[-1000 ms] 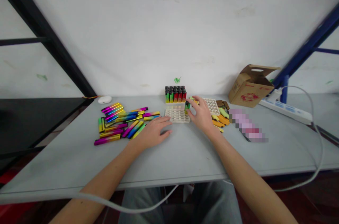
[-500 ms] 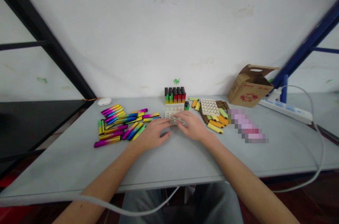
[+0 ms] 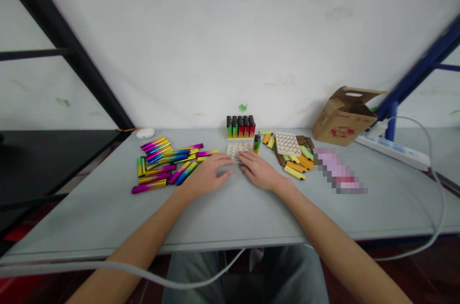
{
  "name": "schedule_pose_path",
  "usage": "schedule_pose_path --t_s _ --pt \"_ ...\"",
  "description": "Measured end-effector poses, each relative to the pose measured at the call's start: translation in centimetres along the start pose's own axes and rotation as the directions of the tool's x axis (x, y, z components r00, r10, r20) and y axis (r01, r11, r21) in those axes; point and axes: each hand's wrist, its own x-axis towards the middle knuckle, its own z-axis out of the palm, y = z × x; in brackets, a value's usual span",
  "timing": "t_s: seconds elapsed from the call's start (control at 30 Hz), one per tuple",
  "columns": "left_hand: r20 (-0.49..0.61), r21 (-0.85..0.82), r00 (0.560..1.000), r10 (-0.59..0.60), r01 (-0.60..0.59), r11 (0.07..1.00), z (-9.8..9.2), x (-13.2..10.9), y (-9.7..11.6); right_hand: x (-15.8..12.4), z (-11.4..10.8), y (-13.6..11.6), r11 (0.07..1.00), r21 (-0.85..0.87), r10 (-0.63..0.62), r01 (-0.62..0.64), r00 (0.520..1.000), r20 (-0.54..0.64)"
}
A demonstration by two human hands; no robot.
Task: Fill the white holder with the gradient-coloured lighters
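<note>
one tray (image 3: 235, 147) lies partly under the right hand (image 3: 260, 170)

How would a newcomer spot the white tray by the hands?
Start at the grey table, then find the block of upright lighters by the wall. Just in front lies the white tray, the right hand at its near edge; its lookalike lies farther right among yellow and orange pieces.

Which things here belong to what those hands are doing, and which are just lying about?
Likely part of the job:
pale tray at the right hand
upright lighters behind it
lone upright lighter
shiny loose lighters
second tray

Probably lying about:
cardboard box
power strip
small white case
pixelated pink item
</note>
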Motion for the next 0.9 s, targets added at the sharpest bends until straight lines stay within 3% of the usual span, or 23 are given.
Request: schedule_pose_path --t_s 0.1,0.23,0.33,0.43,0.7,0.9 --pt "-0.074 -0.056 0.994 -0.076 0.071 0.996 -1.0 0.5 -0.4 0.0 -0.1 0.4 0.999 0.040 0.002 -0.003 1.000 0.017" --pt "-0.181 0.126 0.968 -0.171 0.195 0.973 -1.7 0.5 -2.0 -0.1 -0.7 0.5 0.998 0.065 0.020 -0.022 0.999 0.035" --pt "-0.178 0.243 0.953 -0.245 0.284 0.927 -1.3 0.1 -3.3 -0.1 -0.9 0.2 0.998 0.058 0.034 -0.037 0.999 0.040" --pt "-0.146 0.257 0.940 -0.307 0.336 0.906 -0.8 -0.3 -3.7 -0.1 -0.9 -0.1 0.998 0.044 0.051 -0.053 0.998 0.048" --pt "-0.083 0.288 0.975 -0.207 0.222 0.931 -0.2 -0.7 -4.3 -0.1 -0.9 -0.5 0.996 0.052 0.070 -0.072 0.997 0.041" --pt "-0.069 0.296 0.969 -0.239 0.248 0.922 0.3 -0.9 -4.9 0.1 -1.1 -0.8 0.998 0.023 0.058 -0.059 0.997 0.047"
